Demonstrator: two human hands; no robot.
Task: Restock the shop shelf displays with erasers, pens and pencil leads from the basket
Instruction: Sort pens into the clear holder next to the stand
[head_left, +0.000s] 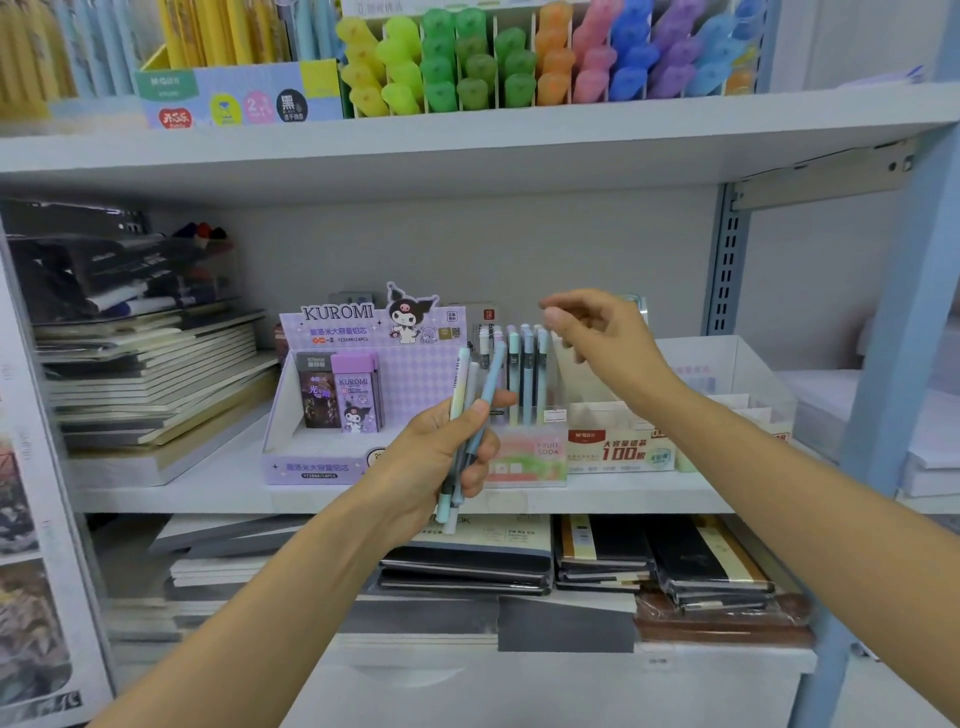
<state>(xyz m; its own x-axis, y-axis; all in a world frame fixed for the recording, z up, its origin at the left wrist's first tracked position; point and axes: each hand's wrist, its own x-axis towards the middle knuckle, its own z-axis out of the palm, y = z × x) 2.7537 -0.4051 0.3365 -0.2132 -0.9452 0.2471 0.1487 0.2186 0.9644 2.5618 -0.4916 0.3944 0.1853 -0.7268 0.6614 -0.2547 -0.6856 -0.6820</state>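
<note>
My left hand (441, 452) grips a small bunch of pastel pens (470, 410), blue, cream and pale green, held upright in front of the middle shelf. Behind them stands the clear Fruit Soda pen display (527, 457) with several pastel pens (524, 364) upright in it. My right hand (597, 332) hovers above and just right of that display, fingers loosely curled and apart, with nothing in it. Left of the pens sits the purple Kuromi lead display box (322, 462) holding two lead packs (343, 397). No basket is in view.
A white lead box marked 100 (618, 449) and a clear bin (727, 374) stand to the right. Stacked notebooks (150, 384) fill the shelf's left. Highlighters (519, 57) line the shelf above. Dark notebooks (597, 561) lie on the shelf below. A blue upright (893, 332) bounds the right.
</note>
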